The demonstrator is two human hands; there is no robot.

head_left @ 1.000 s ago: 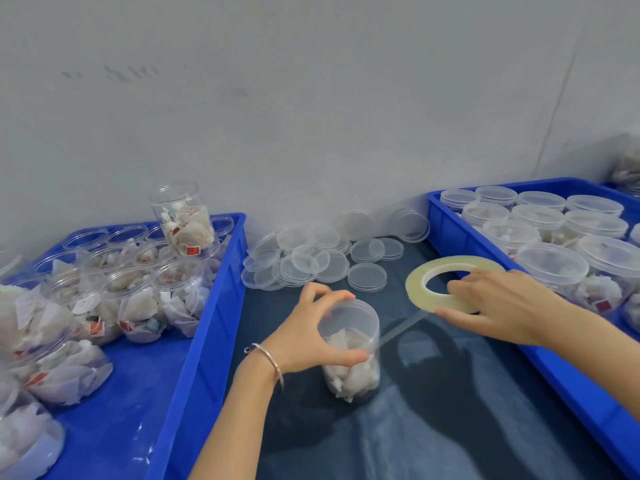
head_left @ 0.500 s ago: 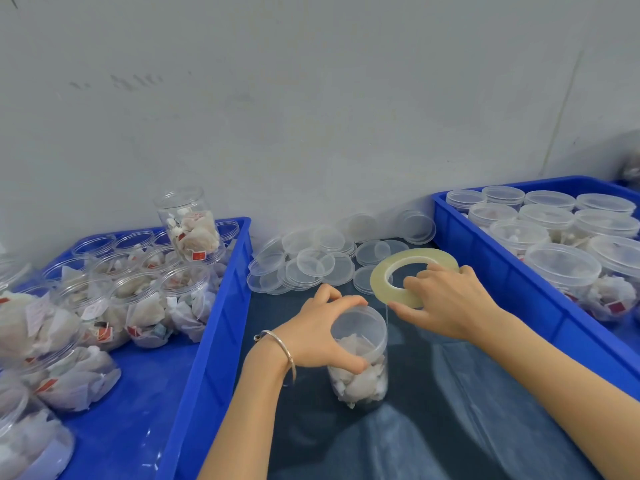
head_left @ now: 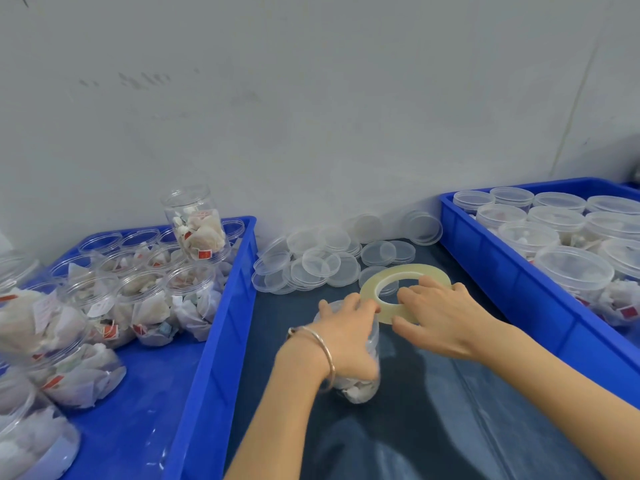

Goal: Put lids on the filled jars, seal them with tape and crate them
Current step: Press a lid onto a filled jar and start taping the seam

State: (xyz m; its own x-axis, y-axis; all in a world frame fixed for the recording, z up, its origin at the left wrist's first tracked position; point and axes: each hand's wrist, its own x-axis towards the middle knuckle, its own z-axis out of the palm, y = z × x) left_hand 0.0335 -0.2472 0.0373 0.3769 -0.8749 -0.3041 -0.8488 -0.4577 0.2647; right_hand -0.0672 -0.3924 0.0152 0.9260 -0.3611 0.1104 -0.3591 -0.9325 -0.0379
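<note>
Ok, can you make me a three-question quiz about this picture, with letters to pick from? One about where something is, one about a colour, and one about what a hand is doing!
1. Where is the pile of loose lids?
A. On the dark mat by the wall, between the two crates
B. Inside the left crate
C. On top of the tape roll

2. What colour are the crates?
A. Green
B. Blue
C. Red

3. What is the left hand doing?
A. Lying flat on the mat
B. Pointing at the wall
C. Gripping a jar standing on the mat

Answers:
1. A: the loose lids lie on the mat between the left crate and the right crate.
2. B: both crates have blue walls.
3. C: the left hand curls round the jar, while the right hand holds the tape roll.
</note>
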